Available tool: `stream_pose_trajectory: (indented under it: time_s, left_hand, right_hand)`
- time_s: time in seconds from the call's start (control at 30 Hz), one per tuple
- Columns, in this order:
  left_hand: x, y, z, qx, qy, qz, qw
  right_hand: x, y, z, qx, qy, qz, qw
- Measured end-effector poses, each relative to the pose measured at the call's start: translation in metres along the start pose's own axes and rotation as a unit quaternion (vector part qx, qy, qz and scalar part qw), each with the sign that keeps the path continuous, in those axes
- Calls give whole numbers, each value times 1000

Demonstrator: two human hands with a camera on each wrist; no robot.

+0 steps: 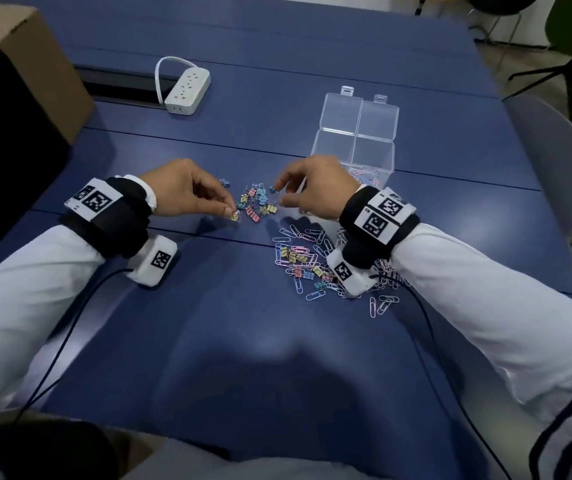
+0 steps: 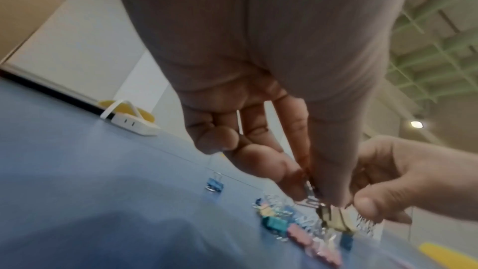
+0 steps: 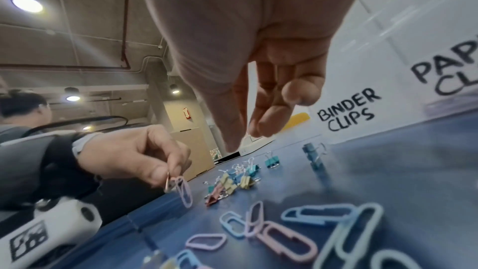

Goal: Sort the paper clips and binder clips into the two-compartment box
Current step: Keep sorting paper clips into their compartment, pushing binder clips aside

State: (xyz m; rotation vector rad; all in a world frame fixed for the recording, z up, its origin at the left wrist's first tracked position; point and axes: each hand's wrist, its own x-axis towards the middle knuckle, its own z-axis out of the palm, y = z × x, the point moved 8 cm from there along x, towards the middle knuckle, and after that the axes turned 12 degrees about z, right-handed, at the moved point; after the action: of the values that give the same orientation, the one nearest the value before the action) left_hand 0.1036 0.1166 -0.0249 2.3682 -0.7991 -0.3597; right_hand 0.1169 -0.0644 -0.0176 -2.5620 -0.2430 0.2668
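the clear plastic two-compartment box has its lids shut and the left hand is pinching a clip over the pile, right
Not quite: the head view shows the clear plastic two-compartment box with both lids open, folded back. The left hand does pinch a small yellow binder clip over the pile.

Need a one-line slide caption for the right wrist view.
Right hand hovers open over binder clips while the left hand pinches a paper clip, labelled box behind.
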Motion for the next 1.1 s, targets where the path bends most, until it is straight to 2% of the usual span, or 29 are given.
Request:
stream_pose_trajectory:
  time_s: [0.1, 0.2, 0.4, 0.57, 0.77, 0.93, 1.1]
  left_hand:
    - [5, 13, 5, -72, -6, 28, 997]
    - [11, 31, 8, -88, -3, 53, 995]
    - [9, 30, 2, -109, 8, 77, 991]
    - [9, 21, 7, -101, 20, 41, 994]
    - [14, 23, 22, -41, -25, 31, 998]
    - [15, 25, 24, 9, -47, 43, 998]
    - [11, 35, 14, -24, -22, 60, 998]
  right_hand:
    - [-9, -16, 14, -17, -53, -35, 998]
    - [-13, -24, 29, -30, -106, -37, 993]
    - [-18, -12, 27, 60, -149, -15, 987]
    - [-24, -3, 19, 101, -138, -12, 985]
    - [-24, 5, 17, 77, -98, -4, 992]
    - [-20, -3, 30, 9, -98, -14, 995]
    - [-16, -8, 32, 18, -111, -23, 993]
